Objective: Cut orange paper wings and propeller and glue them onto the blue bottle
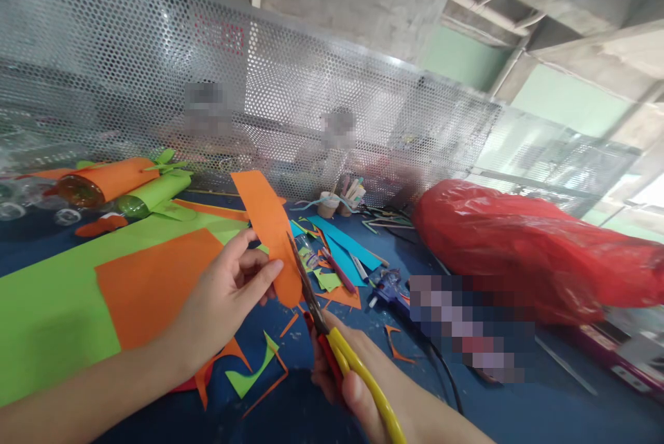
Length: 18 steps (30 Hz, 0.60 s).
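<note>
Between the thumb and fingers of my left hand (243, 278) is a strip of orange paper (264, 212), held up off the table with its rounded lower end toward me. My right hand (357, 375) grips a pair of scissors (337, 344) with yellow and red handles. The scissors' blades lie along the right edge of the strip, their tips pointing up and away. Whether the blades have paper between them I cannot tell. Under my left forearm are a large green sheet (46, 306) and an orange sheet (155, 285). Curved green scraps (252, 375) lie nearer me.
Bottles wrapped in orange paper (122, 180) and green paper (158, 193) lie at the back left. Blue paper strips (347, 243), a blue glue gun (391, 295) and a large red plastic bag (508, 250) are to the right. A perforated metal screen (311, 91) stands behind the table.
</note>
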Motion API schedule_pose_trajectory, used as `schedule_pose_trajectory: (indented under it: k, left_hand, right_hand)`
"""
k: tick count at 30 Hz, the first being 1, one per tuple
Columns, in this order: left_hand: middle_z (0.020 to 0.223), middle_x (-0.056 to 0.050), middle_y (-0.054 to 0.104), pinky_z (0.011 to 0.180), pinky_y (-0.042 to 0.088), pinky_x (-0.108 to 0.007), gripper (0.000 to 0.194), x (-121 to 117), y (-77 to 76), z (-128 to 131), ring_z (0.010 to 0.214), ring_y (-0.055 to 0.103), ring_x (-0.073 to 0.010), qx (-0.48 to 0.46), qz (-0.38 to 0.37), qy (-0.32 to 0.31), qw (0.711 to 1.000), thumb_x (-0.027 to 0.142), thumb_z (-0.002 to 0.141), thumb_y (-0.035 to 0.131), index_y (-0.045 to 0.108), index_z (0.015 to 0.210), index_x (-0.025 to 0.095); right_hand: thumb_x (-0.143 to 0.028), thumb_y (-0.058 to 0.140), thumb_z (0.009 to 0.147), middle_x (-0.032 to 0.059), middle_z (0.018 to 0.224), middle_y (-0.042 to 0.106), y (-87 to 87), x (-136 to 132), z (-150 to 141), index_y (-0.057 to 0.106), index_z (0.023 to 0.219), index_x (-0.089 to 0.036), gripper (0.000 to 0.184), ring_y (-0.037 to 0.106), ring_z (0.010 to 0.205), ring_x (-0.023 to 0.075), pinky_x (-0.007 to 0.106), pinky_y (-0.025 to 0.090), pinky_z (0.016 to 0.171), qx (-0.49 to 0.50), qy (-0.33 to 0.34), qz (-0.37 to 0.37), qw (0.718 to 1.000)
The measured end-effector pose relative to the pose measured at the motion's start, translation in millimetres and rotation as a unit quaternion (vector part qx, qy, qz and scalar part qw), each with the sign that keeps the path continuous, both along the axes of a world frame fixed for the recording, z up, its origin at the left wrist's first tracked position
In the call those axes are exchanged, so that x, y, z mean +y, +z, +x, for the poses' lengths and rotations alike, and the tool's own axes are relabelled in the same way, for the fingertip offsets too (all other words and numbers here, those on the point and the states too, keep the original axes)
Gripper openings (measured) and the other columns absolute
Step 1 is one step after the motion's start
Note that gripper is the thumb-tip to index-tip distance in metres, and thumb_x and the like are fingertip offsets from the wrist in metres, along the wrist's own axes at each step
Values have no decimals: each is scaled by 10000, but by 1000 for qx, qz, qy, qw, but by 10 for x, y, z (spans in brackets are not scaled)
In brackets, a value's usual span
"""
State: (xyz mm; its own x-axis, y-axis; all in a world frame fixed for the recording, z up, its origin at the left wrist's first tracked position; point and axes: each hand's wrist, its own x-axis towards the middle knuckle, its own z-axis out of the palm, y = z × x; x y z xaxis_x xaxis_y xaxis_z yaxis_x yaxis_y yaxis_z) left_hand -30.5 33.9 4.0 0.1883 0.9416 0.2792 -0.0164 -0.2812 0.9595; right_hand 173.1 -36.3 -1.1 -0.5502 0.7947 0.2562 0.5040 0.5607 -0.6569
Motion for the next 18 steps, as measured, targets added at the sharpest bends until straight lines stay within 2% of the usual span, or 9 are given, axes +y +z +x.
schedule_pose_trajectory:
  k: [9, 14, 18]
  left_hand:
    - [666, 84, 605, 547, 452, -242, 322, -23, 3, 4, 534, 559, -111, -16, -8, -4, 1000, 363, 835, 615, 411, 1050, 235]
    - [663, 79, 618, 547, 455, -237, 325, -6, 4, 17, 540, 564, -113, -20, -11, -10, 1000, 368, 834, 618, 422, 1055, 233]
    - [684, 74, 637, 534, 455, -228, 336, -13, -2, 16, 531, 569, -108, -29, -19, -8, 999, 369, 827, 628, 424, 1058, 236]
  right_hand:
    - [-711, 157, 908, 4, 731, 454, -123, 16, -9, 437, 939, -191, 592, 410, 543, 123, 275, 452, 582, 45, -11, -35, 998]
    - [-738, 131, 887, -6, 699, 437, -111, 70, 23, 416, 897, -197, 611, 371, 550, 123, 270, 420, 565, 13, 21, -42, 999]
    - [-732, 131, 893, -11, 697, 429, -86, 57, 33, 414, 908, -194, 608, 343, 561, 120, 260, 388, 552, 7, 12, -48, 999]
